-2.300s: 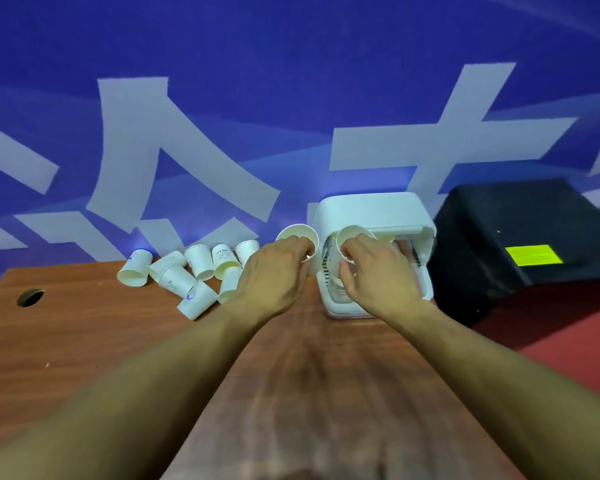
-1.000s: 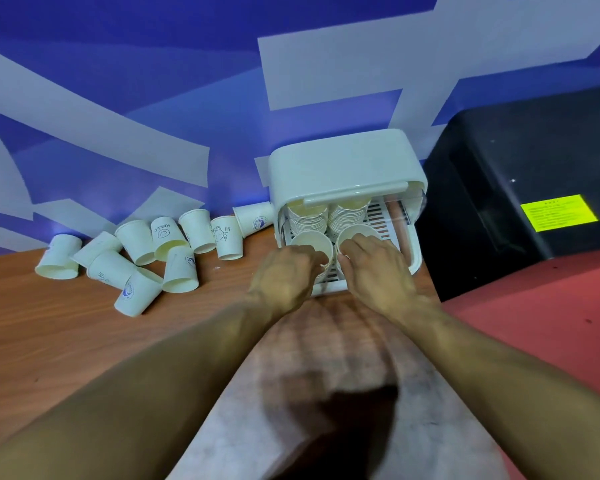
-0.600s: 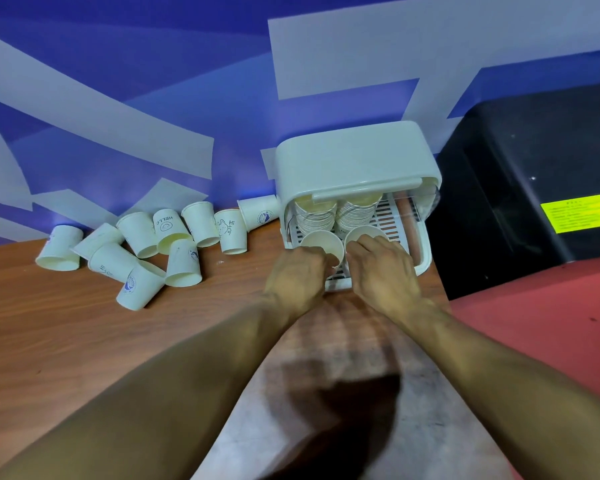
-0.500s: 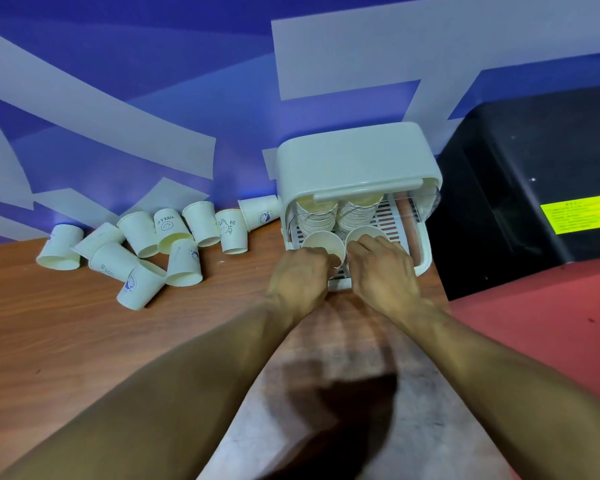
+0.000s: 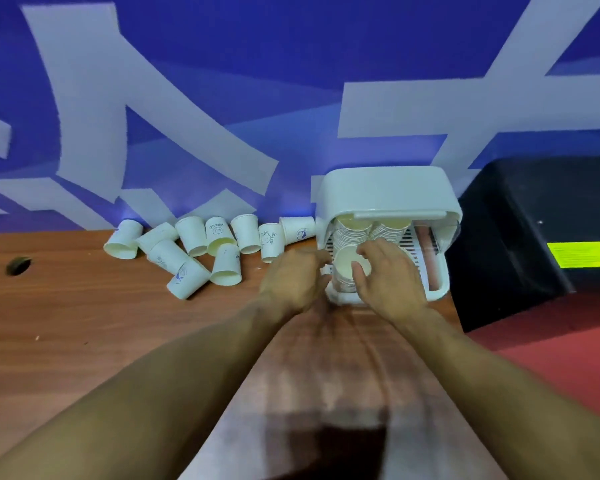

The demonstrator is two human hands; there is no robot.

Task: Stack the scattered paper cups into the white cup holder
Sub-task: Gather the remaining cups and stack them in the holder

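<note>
The white cup holder (image 5: 388, 195) stands at the table's far right edge against the wall, with stacks of paper cups (image 5: 354, 225) lying inside it. A front paper cup (image 5: 345, 266) faces me with its mouth open. My right hand (image 5: 388, 275) pinches that cup's rim, thumb on the near side and fingers above it. My left hand (image 5: 295, 282) hovers just left of the holder's front, blurred, fingers loosely curled with nothing in them. Several scattered paper cups (image 5: 205, 251) lie on their sides or upside down along the wall to the left.
The brown wooden table (image 5: 84, 323) has a round cable hole (image 5: 18, 266) at far left. A black box (image 5: 534, 220) with a yellow label (image 5: 581, 254) sits right of the holder. Red floor (image 5: 551, 341) lies beyond the table's right edge.
Both hands held a cup each at the holder's front. Now my left hand has drawn back to the left without a cup, and my right hand has shifted onto the left front cup.
</note>
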